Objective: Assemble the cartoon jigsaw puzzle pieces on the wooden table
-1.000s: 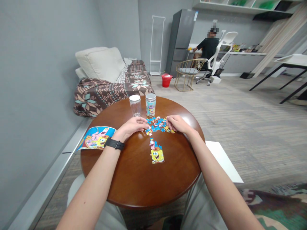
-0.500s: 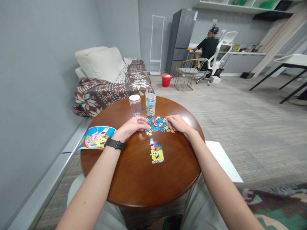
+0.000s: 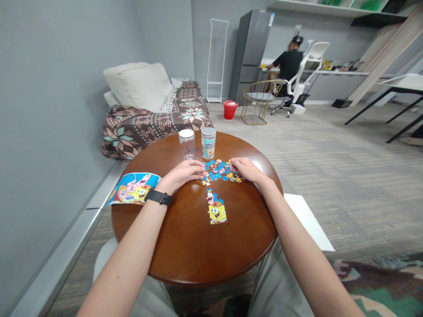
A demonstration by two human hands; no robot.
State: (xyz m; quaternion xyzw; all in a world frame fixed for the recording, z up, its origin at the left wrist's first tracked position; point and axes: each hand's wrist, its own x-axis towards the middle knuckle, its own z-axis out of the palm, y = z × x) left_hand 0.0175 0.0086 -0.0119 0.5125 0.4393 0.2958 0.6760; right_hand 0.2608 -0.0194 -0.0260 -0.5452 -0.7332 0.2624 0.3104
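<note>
Loose jigsaw puzzle pieces [image 3: 216,171], mostly blue with some yellow and pink, lie in a pile on the round brown table [image 3: 191,251]. At the pile's left edge rests my left hand [image 3: 189,171], fingers loosely stretched and apart, touching the outer pieces. My right hand [image 3: 245,169] is at the right edge, its fingers curled down among the pieces; whatever is under the fingertips is hidden. Nearer to me lies a joined puzzle section [image 3: 217,211] showing a yellow cartoon face and part of a pink figure. A curled picture sheet [image 3: 134,188] lies partly behind my left wrist.
A clear jar [image 3: 187,145] and a printed jar [image 3: 208,144], both lidded, stand behind the pile. A white board [image 3: 307,222] juts out right of the table. Beyond are a covered sofa [image 3: 158,127], a red bucket [image 3: 230,110] and a seated person [image 3: 289,64].
The view has shifted very slightly. My right fingers have moved a little over the pieces at the pile's right side; my left hand stays almost in place.
</note>
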